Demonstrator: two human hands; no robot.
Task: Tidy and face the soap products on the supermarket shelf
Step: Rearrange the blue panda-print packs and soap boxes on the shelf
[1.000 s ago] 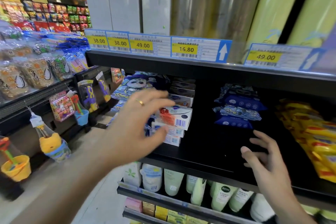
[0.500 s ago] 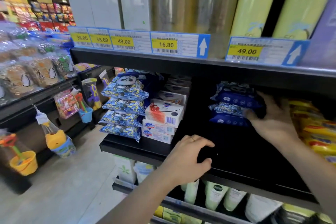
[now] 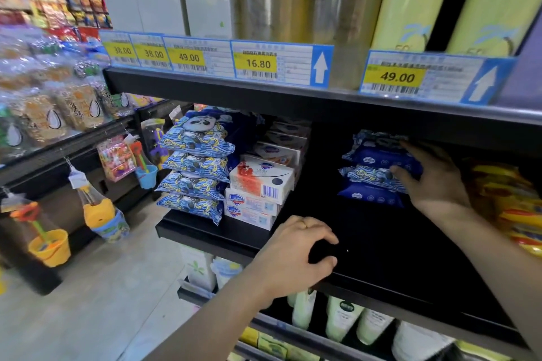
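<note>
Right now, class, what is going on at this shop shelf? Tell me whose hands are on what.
A person is tidying a black metal shelf. The right hand grips the small stack of dark blue soft packs at the back of the shelf. The left hand rests on the shelf's front edge, fingers curled. The white soap boxes stand stacked and untouched beside blue patterned packs.

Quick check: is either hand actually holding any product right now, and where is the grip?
Right hand grips the stack of blue packs at its right end. Left hand holds no product, resting on the shelf.
</note>
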